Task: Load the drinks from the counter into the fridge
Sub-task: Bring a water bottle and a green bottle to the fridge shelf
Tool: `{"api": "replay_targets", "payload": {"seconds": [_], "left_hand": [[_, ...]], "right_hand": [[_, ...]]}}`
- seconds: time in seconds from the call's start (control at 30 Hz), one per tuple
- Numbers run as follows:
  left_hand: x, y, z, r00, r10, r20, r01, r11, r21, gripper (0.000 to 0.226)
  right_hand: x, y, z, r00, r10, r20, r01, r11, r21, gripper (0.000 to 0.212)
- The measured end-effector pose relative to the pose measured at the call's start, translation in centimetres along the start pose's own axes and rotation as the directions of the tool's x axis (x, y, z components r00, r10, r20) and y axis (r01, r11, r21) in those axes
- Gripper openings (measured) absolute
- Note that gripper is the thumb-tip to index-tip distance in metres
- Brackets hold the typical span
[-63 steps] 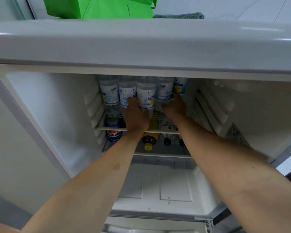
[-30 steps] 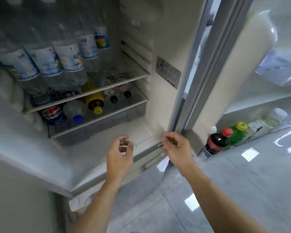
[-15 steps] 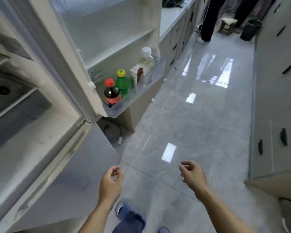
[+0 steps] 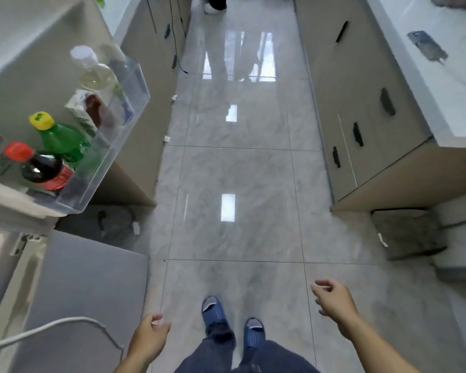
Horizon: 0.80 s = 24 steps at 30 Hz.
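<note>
The drinks already loaded are sitting in the clear fridge door bin (image 4: 113,146) at nine o'clock: a red-capped cola bottle (image 4: 42,169), a green bottle (image 4: 61,140) and a clear bottle (image 4: 92,70). Both the left hand (image 4: 148,339) and the right hand (image 4: 334,300) are hanging loosely curled, holding nothing. This is probably the walk to fetch more; the counter (image 4: 425,84) is lying at two o'clock, and no drinks are showing on it. The tiled floor (image 4: 234,170) is lying open between, with blue slippers (image 4: 213,310) stepping forward.
</note>
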<state>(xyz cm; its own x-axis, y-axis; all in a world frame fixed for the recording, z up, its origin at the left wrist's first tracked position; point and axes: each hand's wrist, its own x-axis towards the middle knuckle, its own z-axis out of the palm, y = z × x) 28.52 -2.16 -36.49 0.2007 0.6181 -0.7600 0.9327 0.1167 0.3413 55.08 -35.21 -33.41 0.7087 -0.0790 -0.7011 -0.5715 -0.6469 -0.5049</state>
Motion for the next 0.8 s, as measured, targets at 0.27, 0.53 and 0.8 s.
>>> {"api": "replay_targets", "payload": {"seconds": [0.27, 0.53, 0.8], "left_hand": [[3.8, 5.6, 0.4, 0.996, 0.010, 0.091, -0.007, 1.000, -0.030, 0.026], [7.9, 18.6, 3.2, 0.987, 0.097, 0.132, -0.075, 0.983, -0.165, 0.021], [10.4, 28.6, 3.8, 0.999, 0.019, 0.027, -0.014, 0.983, -0.182, 0.021]], "right_hand": [[-0.2, 3.5, -0.8, 0.981, 0.188, -0.045, -0.188, 0.982, 0.002, 0.021], [4.5, 1.5, -2.8, 0.945, 0.325, -0.035, -0.326, 0.945, -0.016, 0.021], [15.7, -10.8, -6.7, 0.972, 0.234, 0.039, -0.229, 0.969, -0.096, 0.022]]}}
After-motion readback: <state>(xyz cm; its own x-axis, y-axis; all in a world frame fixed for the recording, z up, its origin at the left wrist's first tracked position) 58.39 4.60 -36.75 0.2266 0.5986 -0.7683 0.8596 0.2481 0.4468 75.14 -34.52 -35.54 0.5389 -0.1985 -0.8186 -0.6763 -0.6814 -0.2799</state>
